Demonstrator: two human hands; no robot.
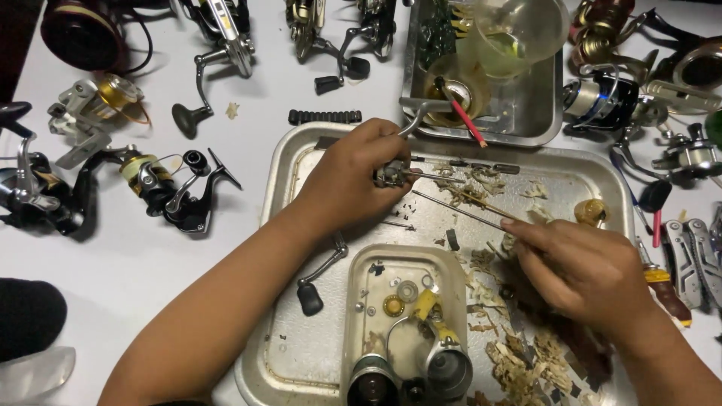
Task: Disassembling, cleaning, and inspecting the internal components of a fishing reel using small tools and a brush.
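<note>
left hand [353,177] pinched shut on small metal reel part [391,175] above steel tray [301,150], mid-counter | right hand [583,267] closed round thin rod [459,210] aimed at it | part likely light, rigid, greasy-slick: grip its sides firmly
</note>
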